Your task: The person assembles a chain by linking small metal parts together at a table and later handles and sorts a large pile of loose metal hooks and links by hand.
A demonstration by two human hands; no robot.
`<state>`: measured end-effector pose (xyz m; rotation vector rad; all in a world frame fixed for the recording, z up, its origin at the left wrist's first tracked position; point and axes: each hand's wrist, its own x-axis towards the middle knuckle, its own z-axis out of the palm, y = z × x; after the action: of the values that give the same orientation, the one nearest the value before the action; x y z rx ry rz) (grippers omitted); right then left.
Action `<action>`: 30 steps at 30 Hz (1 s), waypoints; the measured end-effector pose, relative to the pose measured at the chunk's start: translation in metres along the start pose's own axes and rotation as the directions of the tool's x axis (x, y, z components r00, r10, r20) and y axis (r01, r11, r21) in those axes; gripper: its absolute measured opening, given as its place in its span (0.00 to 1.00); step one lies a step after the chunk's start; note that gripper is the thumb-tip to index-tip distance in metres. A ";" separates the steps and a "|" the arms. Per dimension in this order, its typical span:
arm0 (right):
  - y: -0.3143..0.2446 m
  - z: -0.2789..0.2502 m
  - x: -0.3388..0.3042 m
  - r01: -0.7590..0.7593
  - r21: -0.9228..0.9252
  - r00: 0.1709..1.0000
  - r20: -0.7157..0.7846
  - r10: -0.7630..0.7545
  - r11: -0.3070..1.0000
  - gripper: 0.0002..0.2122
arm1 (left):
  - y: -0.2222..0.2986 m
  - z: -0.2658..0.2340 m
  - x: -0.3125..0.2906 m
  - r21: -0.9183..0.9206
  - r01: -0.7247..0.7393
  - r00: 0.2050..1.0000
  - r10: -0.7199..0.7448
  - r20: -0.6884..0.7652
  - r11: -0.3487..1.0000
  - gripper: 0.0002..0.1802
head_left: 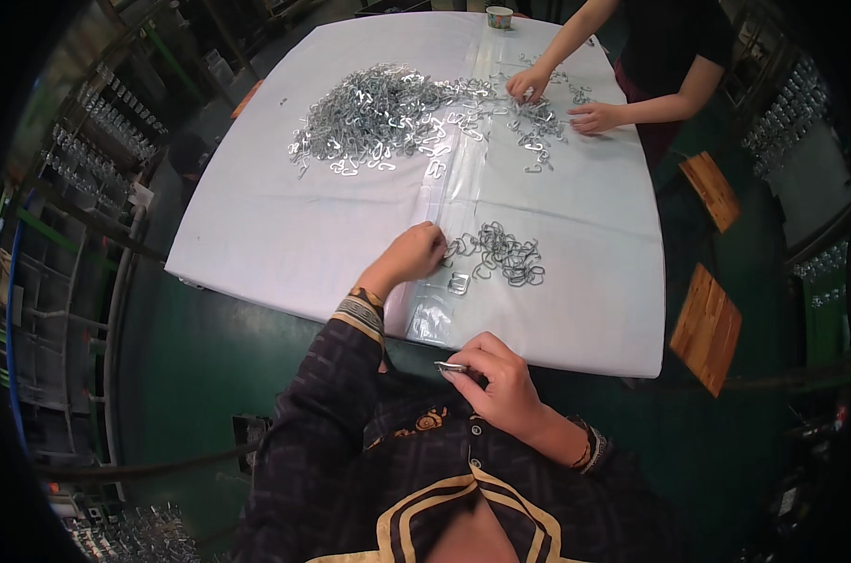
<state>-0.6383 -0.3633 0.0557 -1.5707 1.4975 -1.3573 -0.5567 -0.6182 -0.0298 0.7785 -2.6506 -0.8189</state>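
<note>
My left hand [416,251] rests at the left edge of a small pile of bent metal hooks [508,255] on the white-covered table [575,319]. Its fingers are curled together and hide whatever is between them. One loose squarish metal link [458,283] lies just below the pile. In front of my body, over the near table edge, my right hand [502,383] pinches a shiny bent metal hook [451,367] between thumb and fingers. Whether more than one piece is in that grip cannot be made out.
A large heap of metal hooks [378,113] covers the table's far middle. Across the table, another person's hands [530,84] work among scattered hooks. A paper cup [498,17] stands at the far edge. Wooden stools [707,328] are on the right.
</note>
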 end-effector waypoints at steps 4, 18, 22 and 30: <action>-0.003 0.003 0.002 0.003 0.005 1.000 0.009 -0.003 1.000 0.05 | -0.009 -0.018 -0.010 -0.129 0.203 0.973 -0.215 -0.081 0.971 0.08; -0.003 0.003 0.006 0.002 0.002 1.000 0.019 -0.002 1.000 0.05 | -0.003 0.011 -0.002 0.405 0.171 0.972 -0.086 -0.219 0.898 0.07; -0.002 0.003 0.006 0.002 0.000 1.000 0.014 -0.002 1.000 0.05 | 0.004 0.006 0.001 0.355 0.112 0.939 0.018 -0.344 0.928 0.05; -0.001 0.009 0.008 0.006 0.003 1.000 0.005 -0.006 1.000 0.05 | 0.000 0.010 0.023 0.583 0.018 0.990 0.066 -0.123 0.812 0.05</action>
<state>-0.6309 -0.3730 0.0563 -1.5769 1.4881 -1.3568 -0.5795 -0.6268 -0.0360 0.8887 -2.7861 0.0930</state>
